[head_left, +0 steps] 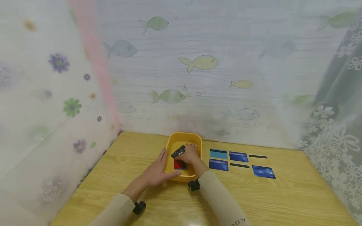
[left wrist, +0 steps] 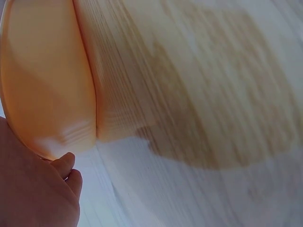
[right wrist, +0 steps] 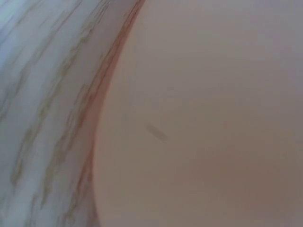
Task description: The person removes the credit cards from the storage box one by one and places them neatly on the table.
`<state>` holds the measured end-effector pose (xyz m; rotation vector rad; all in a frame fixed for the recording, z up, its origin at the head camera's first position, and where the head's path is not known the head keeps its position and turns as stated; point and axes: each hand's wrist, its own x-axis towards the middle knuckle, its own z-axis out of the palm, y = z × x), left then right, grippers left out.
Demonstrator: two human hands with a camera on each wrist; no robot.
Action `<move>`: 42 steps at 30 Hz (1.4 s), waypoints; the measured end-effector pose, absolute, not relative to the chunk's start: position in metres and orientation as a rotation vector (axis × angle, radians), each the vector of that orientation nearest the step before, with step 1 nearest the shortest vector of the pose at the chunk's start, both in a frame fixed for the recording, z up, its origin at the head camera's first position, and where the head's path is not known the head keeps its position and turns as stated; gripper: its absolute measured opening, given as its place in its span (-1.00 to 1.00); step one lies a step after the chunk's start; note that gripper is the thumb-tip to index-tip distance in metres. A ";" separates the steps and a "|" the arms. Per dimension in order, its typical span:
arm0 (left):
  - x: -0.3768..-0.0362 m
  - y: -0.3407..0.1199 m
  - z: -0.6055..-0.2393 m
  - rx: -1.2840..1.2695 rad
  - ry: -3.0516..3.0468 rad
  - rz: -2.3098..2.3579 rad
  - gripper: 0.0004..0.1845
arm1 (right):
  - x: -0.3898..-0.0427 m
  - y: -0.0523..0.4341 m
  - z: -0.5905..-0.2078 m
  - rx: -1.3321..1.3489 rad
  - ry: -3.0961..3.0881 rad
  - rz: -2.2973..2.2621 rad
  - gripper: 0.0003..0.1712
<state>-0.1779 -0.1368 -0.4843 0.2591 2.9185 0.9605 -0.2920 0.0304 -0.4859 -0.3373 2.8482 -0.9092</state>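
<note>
A yellow plastic bin (head_left: 182, 179) stands on the wooden table. My left hand (head_left: 156, 171) holds its near left corner, with the fingers along the left side and the thumb across the front rim. In the left wrist view, fingertips (left wrist: 66, 163) curl against the bin's wall (left wrist: 47, 85). My right hand (head_left: 190, 154) reaches into the bin and pinches a black VIP card (head_left: 178, 152), which is tilted. Below that card, a red card (head_left: 178, 164) lies on the bin's floor, partly covered. The right wrist view shows only the bin's outer wall (right wrist: 199, 113), blurred.
Right of the bin, several cards lie in two rows: a teal striped card (head_left: 218, 153), blue cards (head_left: 238, 156) and yellowish black-striped cards (head_left: 239, 165) that blend into the wood. A fish-print curtain (head_left: 169, 78) hangs right behind the table, with a floral one (head_left: 56, 110) along the left.
</note>
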 end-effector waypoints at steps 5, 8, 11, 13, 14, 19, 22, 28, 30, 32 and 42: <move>-0.180 -0.136 -0.485 0.263 2.927 0.947 0.29 | -0.291 0.031 -0.484 -0.312 2.857 -0.949 -0.15; -0.181 -0.136 -0.487 0.267 2.936 0.936 0.31 | -0.291 0.032 -0.484 -0.302 2.872 -0.956 -0.13; -0.182 -0.136 -0.487 0.272 2.936 0.936 0.32 | -0.291 0.032 -0.484 -0.288 2.882 -0.956 -0.10; -0.182 -0.136 -0.487 0.275 2.935 0.946 0.31 | -0.292 0.032 -0.484 -0.278 2.884 -0.957 -0.09; -0.182 -0.136 -0.487 0.277 2.933 0.947 0.31 | -0.292 0.031 -0.484 -0.274 2.885 -0.957 -0.08; -0.182 -0.136 -0.487 0.281 2.934 0.930 0.32 | -0.293 0.031 -0.485 -0.272 2.903 -0.967 -0.17; -0.183 -0.137 -0.487 0.278 2.946 0.925 0.31 | -0.295 0.031 -0.485 -0.275 2.912 -1.081 -0.33; -0.181 -0.137 -0.487 0.262 2.935 0.932 0.33 | -0.295 0.033 -0.484 -0.220 2.799 -1.375 -0.53; -0.180 -0.137 -0.487 0.261 2.934 0.937 0.33 | -0.294 0.032 -0.483 -0.206 2.776 -1.428 -0.56; -0.180 -0.138 -0.487 0.260 2.939 0.946 0.33 | -0.294 0.031 -0.481 -0.195 2.763 -1.481 -0.58; -0.181 -0.139 -0.486 0.270 2.934 0.936 0.31 | -0.294 0.030 -0.476 -0.239 2.732 -1.643 -0.64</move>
